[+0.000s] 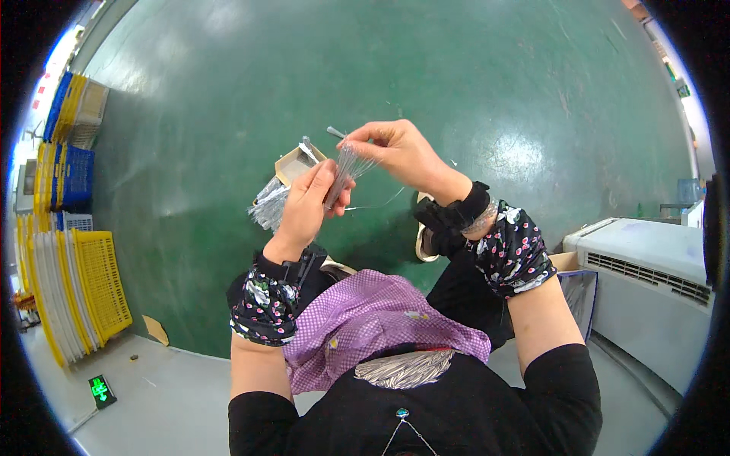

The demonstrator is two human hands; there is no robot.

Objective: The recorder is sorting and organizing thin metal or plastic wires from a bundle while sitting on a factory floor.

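The bundle of thin silver wires sits between both hands above the green floor, its long axis running from near-left to far-right. Left hand is closed around the lower end; right hand pinches the upper end.

The thin wires I'm holding look like shiny bare metal, the floor is glossy green paint, and my apron is soft checked cloth.
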